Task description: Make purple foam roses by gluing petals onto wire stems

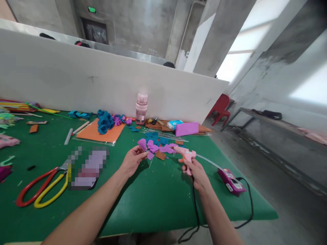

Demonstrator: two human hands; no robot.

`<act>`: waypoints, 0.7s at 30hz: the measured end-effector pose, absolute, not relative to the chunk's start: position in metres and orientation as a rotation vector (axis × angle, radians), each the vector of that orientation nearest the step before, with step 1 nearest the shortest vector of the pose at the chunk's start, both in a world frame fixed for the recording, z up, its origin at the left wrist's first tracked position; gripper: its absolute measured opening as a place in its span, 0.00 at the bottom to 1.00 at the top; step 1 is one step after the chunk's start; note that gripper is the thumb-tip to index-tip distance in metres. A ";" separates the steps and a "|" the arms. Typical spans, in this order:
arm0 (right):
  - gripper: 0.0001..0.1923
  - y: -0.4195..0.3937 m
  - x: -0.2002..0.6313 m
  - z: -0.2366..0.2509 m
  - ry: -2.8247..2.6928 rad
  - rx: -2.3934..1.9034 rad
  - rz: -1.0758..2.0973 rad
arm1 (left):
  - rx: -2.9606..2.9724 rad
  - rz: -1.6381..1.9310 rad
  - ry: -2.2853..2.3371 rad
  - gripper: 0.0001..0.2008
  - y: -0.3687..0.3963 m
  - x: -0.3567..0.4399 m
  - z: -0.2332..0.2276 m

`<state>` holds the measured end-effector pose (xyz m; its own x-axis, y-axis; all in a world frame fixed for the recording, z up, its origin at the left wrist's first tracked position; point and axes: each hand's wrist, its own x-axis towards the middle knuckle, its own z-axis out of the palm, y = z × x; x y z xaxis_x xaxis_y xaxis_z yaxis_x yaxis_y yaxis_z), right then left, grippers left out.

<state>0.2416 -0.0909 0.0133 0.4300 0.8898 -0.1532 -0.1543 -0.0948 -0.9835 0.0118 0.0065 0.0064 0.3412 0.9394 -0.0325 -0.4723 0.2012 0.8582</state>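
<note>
Between the fingers of my left hand (134, 160) is a purple petal-shaped piece (142, 144), with a thin stem or wire (151, 162) showing below it. My right hand (196, 172) is wrapped round the handle of a pink glue gun (188, 157). Its nozzle points left, and a clear glue stick (208, 160) sticks out of its back. Loose purple petals (153, 147) lie between the two hands, with blue pieces (152, 135) behind them and a brown scrap (160, 155) in front.
Red-and-yellow-handled scissors (43, 189) and a blurred-out phone (90, 168) lie at left. Blue flowers (104, 121) rest on an orange sheet (102, 135). A pink bottle (141, 109) stands by the white partition (109, 78). A black cord (251, 200) runs near a magenta box (231, 182) at right.
</note>
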 end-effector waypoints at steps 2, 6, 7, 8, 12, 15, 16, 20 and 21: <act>0.14 -0.087 0.258 0.005 -0.681 -1.401 1.057 | 0.880 1.097 0.646 0.12 0.006 0.012 0.007; 0.13 -0.088 0.270 -0.005 -0.657 -1.434 1.040 | 0.905 1.098 0.650 0.12 0.007 0.012 0.006; 0.14 -0.089 0.268 -0.004 -0.661 -1.434 1.037 | 0.921 1.097 0.655 0.12 0.007 0.012 0.006; 0.15 -0.091 0.265 -0.002 -0.672 -1.426 1.035 | 0.939 1.095 0.665 0.11 0.007 0.012 0.005; 0.20 -0.102 0.239 0.015 -0.775 -1.377 1.005 | 1.064 1.088 0.799 0.11 0.006 0.013 0.001; 0.22 -0.107 0.214 0.023 -0.868 -1.325 0.931 | 1.140 1.121 0.897 0.12 0.006 0.014 -0.001; 0.23 -0.108 0.205 0.024 -0.910 -1.313 0.917 | 1.140 1.126 0.902 0.12 0.006 0.014 -0.002; 0.22 -0.108 0.180 0.020 -1.099 -1.328 0.820 | 1.079 1.109 0.858 0.12 0.006 0.013 -0.003; 0.22 -0.108 0.176 0.019 -1.144 -1.359 0.787 | 1.063 1.105 0.851 0.12 0.007 0.013 -0.003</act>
